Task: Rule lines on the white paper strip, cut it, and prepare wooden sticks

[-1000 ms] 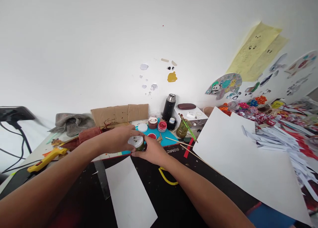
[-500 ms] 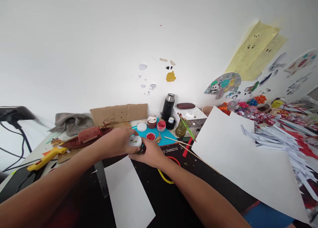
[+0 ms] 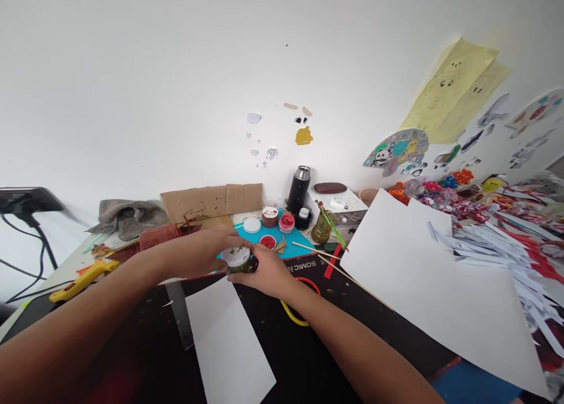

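The jar (image 3: 239,268), greenish with a smudged white lid (image 3: 237,255), sits between both hands in the head view, by the near edge of a blue sheet (image 3: 300,243) and just beyond the far end of a white paper strip (image 3: 231,345). Its base is hidden by fingers, so whether it touches the desk (image 3: 64,272) or hangs slightly above it is hard to tell. Beyond it, room is tight: a loose white lid (image 3: 252,225), a red-filled lid (image 3: 268,242) and a red paint tub (image 3: 287,222) crowd the blue sheet, with cardboard (image 3: 211,203) behind. On the near side, the black mat (image 3: 145,339) lies mostly bare around the paper strip and a clear ruler (image 3: 180,316); large white sheets (image 3: 434,292) bound the right.

The left hand (image 3: 210,250) arches over from the left, palm down, its grip curved about the lid's width, fingers at the rim. The right hand (image 3: 268,273) wraps the jar's right side, its grip closed to the jar's width; its forearm crosses a yellow-and-red loop (image 3: 293,316).
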`<state>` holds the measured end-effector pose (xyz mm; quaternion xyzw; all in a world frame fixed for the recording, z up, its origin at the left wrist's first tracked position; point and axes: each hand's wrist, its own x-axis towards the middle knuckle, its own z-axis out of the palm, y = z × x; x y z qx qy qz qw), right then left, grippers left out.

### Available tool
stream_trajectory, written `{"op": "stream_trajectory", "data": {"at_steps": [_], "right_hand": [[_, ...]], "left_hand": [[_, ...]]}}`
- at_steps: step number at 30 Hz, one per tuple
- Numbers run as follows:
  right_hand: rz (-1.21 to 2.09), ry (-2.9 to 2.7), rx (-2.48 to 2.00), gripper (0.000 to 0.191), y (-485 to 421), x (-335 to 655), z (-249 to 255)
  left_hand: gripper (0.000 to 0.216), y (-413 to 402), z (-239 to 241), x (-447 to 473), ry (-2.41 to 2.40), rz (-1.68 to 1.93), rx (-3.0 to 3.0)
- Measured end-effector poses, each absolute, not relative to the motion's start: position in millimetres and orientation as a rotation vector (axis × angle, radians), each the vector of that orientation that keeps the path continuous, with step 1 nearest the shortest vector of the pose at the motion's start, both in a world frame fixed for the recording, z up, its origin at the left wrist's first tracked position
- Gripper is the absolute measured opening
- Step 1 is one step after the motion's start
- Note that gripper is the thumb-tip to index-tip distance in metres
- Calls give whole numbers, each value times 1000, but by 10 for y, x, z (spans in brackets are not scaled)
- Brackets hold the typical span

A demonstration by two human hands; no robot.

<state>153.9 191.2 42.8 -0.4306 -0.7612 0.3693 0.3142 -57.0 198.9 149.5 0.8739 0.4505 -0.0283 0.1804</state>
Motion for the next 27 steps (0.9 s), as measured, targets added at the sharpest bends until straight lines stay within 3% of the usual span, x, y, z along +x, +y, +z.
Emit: {"op": "stream_trajectory", "data": {"at_steps": [3,6,10,16,27], "right_hand": [[945,-2048,-1142,52,1890,1512,435],[924,-2060,-1152,45,1886,1485,427],[921,-2011,-1134,49,1914,1480,409],[956,-2032,-1153,65,1948,1511,400],[953,-1992,-1128,52,1991,1538,343]], "left_hand": [[53,2012,1466,-522,1383,-71,2438],[58,2026,1410,-486,1516,-56,2418],[72,2028,1388,-534,1422,-8,2454],[58,2048,1486,-552,1236,-29,2498],[49,2146,1325,-423,1572,15,2398]]}}
